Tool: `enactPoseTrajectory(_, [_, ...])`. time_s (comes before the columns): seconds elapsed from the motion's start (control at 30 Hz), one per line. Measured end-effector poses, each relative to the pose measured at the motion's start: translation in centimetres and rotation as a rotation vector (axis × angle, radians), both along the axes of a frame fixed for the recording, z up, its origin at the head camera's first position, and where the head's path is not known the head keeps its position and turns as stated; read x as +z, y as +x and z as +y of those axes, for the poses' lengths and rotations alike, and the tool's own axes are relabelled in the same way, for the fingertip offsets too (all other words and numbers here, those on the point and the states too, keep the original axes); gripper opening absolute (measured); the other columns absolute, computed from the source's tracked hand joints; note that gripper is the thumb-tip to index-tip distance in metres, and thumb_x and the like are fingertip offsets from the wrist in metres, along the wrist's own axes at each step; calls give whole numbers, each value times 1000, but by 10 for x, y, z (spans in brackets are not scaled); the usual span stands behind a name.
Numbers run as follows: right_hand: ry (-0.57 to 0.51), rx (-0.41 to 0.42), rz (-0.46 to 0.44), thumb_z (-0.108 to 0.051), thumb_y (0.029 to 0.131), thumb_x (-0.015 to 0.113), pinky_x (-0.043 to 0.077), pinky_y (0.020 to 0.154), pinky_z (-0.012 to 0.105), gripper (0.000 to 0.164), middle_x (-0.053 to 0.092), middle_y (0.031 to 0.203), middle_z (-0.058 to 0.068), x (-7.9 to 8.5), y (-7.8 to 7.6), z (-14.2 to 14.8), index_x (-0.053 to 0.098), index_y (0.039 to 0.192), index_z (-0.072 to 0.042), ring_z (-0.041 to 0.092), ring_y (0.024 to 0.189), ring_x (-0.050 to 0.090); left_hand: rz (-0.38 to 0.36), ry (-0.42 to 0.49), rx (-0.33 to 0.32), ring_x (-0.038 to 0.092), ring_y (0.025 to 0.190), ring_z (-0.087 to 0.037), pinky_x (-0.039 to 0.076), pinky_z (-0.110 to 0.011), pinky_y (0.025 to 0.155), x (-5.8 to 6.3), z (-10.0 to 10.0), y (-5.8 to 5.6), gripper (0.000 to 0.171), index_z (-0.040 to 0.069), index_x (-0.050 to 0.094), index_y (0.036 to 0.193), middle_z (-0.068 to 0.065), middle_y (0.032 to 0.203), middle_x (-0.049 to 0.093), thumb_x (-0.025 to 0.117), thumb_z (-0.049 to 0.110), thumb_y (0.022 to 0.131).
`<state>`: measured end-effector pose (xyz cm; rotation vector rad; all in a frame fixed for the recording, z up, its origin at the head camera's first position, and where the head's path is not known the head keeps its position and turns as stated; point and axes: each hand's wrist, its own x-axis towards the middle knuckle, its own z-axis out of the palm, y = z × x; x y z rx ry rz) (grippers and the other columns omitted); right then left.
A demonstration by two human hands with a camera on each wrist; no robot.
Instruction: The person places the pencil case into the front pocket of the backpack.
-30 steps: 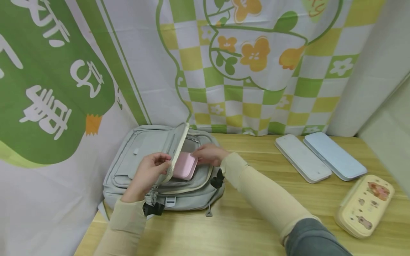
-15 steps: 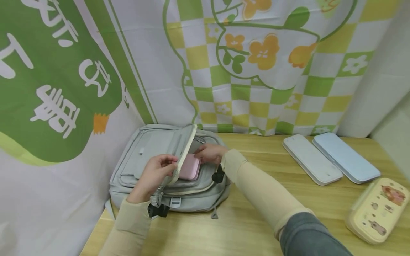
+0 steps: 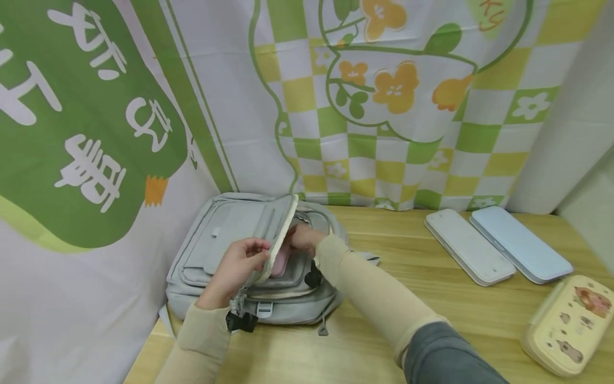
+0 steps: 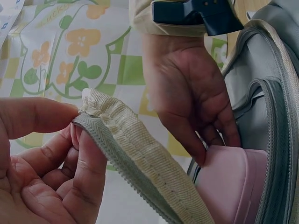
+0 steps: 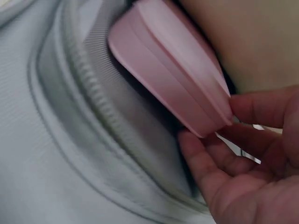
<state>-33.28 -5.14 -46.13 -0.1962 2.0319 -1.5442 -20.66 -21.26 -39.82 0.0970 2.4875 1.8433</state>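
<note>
A grey backpack (image 3: 230,229) lies on the wooden table, its front pocket unzipped. My left hand (image 3: 242,264) pinches the cream-trimmed edge of the pocket flap (image 4: 145,154) between thumb and fingers and holds it raised. Inside the pocket opening sits a pink case (image 5: 173,70) with rounded corners, partly covered by the flap in the head view. The right hand (image 3: 304,238) grips the near end of this case, thumb on one face and fingers beneath, as the right wrist view shows. Zipper teeth run along the opening beside the case.
To the right lie a white case (image 3: 470,246) and a light blue case (image 3: 523,242) side by side. Nearer the front right is a yellow pencil case (image 3: 568,325) with animal pictures. A patterned curtain (image 3: 384,133) hangs behind the table (image 3: 364,330).
The right hand has gone left and deeper into the pocket with the pink case, which now shows less behind the flap. My left hand keeps the flap raised.
</note>
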Motion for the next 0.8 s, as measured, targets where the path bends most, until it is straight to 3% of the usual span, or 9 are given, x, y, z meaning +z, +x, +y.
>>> enactPoseTrajectory(0.17, [-23, -94, 45, 8, 91, 61, 55, 83, 31, 30, 68, 116, 19, -6, 3, 3, 66, 120, 14, 20, 89, 60, 3, 7, 0, 58, 83, -15, 50, -24, 65, -1, 5, -2, 20, -15, 63, 114, -13, 96, 65, 58, -6, 97])
enactPoseTrajectory(0.3, [-10, -106, 76, 5, 92, 60, 53, 79, 28, 33, 67, 118, 20, -6, 4, 9, 64, 124, 13, 20, 89, 59, 1, 3, 0, 58, 82, -14, 51, -25, 65, -2, 7, -4, 21, -15, 63, 115, -13, 96, 65, 59, -5, 97])
enactPoseTrajectory(0.4, [34, -80, 150, 2, 91, 60, 51, 78, 28, 36, 67, 118, 20, 0, 5, 16, 64, 125, 11, 21, 91, 59, 0, 2, 0, 59, 83, -14, 51, -25, 66, -3, 7, -5, 21, -15, 63, 115, -14, 97, 65, 59, -4, 98])
enactPoseTrajectory(0.5, [31, -36, 175, 0, 94, 58, 53, 88, 32, 39, 64, 130, 23, 10, 7, 29, 60, 132, 11, 27, 106, 63, -4, 1, -3, 59, 83, -15, 52, -26, 67, -3, 7, -4, 21, -14, 63, 116, -14, 98, 66, 59, -4, 98])
enactPoseTrajectory(0.63, [-49, 21, 109, -2, 103, 53, 49, 104, 40, 42, 52, 144, 29, 24, 14, 52, 50, 142, 13, 39, 128, 56, -9, -5, -4, 59, 85, -15, 52, -26, 67, -2, 6, -2, 21, -14, 63, 116, -14, 99, 66, 59, -2, 99])
enactPoseTrajectory(0.8, [-98, 66, 61, -5, 107, 52, 46, 107, 43, 44, 49, 146, 33, 32, 26, 77, 44, 144, 16, 44, 134, 51, -19, -5, 2, 58, 85, -15, 52, -25, 67, -5, 2, 1, 22, -15, 63, 116, -14, 99, 65, 59, -4, 98])
